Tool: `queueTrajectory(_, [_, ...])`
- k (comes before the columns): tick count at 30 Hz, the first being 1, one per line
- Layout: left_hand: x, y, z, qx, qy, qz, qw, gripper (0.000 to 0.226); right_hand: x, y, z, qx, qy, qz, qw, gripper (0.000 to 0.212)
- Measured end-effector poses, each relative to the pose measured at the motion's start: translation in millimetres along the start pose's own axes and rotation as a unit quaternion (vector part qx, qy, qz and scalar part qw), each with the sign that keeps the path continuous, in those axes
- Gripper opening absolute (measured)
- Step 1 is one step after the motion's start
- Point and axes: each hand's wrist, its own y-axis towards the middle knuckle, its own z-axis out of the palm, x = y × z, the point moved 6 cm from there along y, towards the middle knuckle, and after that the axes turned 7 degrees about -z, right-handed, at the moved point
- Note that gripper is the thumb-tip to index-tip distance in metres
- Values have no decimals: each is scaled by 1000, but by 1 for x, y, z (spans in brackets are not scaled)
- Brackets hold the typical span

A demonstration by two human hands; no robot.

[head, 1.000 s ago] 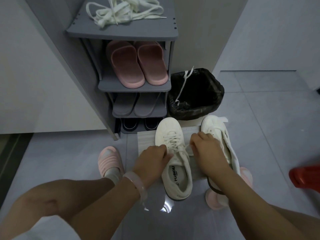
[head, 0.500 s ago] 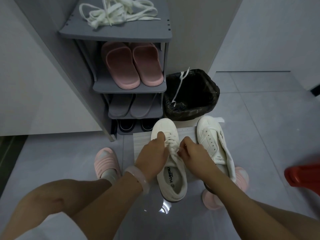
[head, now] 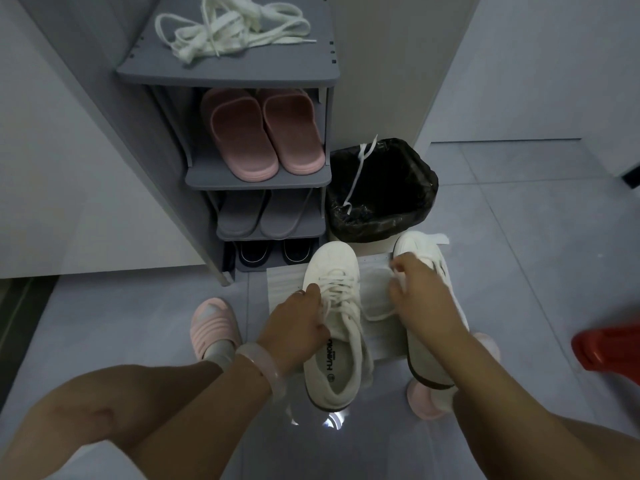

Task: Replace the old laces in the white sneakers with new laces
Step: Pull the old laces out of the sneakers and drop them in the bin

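Grey tiled floor (head: 519,220), dim light, w/ grey shoe rack (head: 228,69) against the wall. Bundle of white laces (head: 228,27) on rack top, probably the new set, parked within reach. Black-lined bin (head: 381,192) just beside rack w/ one lace (head: 360,174) draped over its rim, likely an old one discarded. Two white sneakers on a white sheet (head: 284,282), prob. to keep them off the tiles. Left sneaker (head: 332,327) still laced; left hand (head: 298,327) curled over its side near the eyelets, gripping to steady it. Right hand (head: 419,299) pinching a lace end (head: 381,306), drawn sideways out of the shoe, loop lying slack on the sheet. Right sneaker (head: 433,271) mostly hidden under that hand; seems unlaced, can't tell for sure. Judged: mid-unlacing, new laces untouched.
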Motion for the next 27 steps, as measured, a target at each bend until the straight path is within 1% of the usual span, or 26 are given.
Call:
queueTrajectory(2, [3, 4, -3, -11, -38, -5, 999, 26, 13, -9, 17, 66, -52, -56, 995, 39])
queueTrajectory(3, [3, 7, -3, -19, -59, -1, 998, 25, 20, -16, 25, 80, -62, -71, 992, 40])
queueTrajectory(4, [3, 10, -2, -26, -77, 3, 997, 23, 27, -23, 31, 78, -71, -82, 991, 38])
queueTrajectory(6, [4, 17, 2, -26, -111, -8, 993, 16, 44, -37, 36, 40, -94, -122, 987, 32])
queueTrajectory(7, [6, 20, 4, -20, -132, -21, 991, 13, 52, -43, 39, 45, -100, -143, 984, 31])
queueTrajectory(9, [10, 26, 8, 2, -174, -44, 984, 15, 58, -55, 51, 82, -96, -154, 980, 35])
queueTrajectory(11, [14, 30, 10, 25, -207, -55, 976, 18, 62, -62, 53, 71, -118, -162, 977, 42])
queueTrajectory(13, [15, 32, 10, 32, -211, -53, 975, 16, 64, -67, 59, 84, -140, -155, 974, 51])
queueTrajectory(15, [13, 32, 7, 19, -175, -38, 984, 12, 65, -72, 70, 99, -159, -163, 969, 52])
queueTrajectory(18, [2, 29, 1, -17, -61, 3, 998, 16, 65, -80, 80, 120, -175, -150, 966, 57])
queueTrajectory(21, [-12, 26, 1, -50, 97, 36, 993, 20, 67, -82, 83, 129, -177, -129, 967, 66])
queueTrajectory(22, [-14, 25, 2, -60, 118, 38, 990, 20, 66, -84, 85, 126, -180, -125, 968, 68])
queueTrajectory(23, [-15, 25, 3, -68, 110, 36, 991, 19, 65, -85, 86, 124, -186, -122, 967, 71])
queueTrajectory(24, [-13, 25, 3, -73, 63, 21, 995, 16, 64, -86, 88, 120, -191, -123, 966, 74])
queueTrajectory(25, [-10, 25, 2, -66, -13, -6, 998, 14, 63, -87, 90, 122, -198, -122, 965, 77])
queueTrajectory(26, [-4, 27, 2, -39, -95, -48, 994, 17, 63, -87, 91, 119, -199, -126, 964, 78])
queueTrajectory(27, [1, 29, 6, 7, -176, -97, 980, 23, 62, -88, 92, 119, -199, -131, 964, 78])
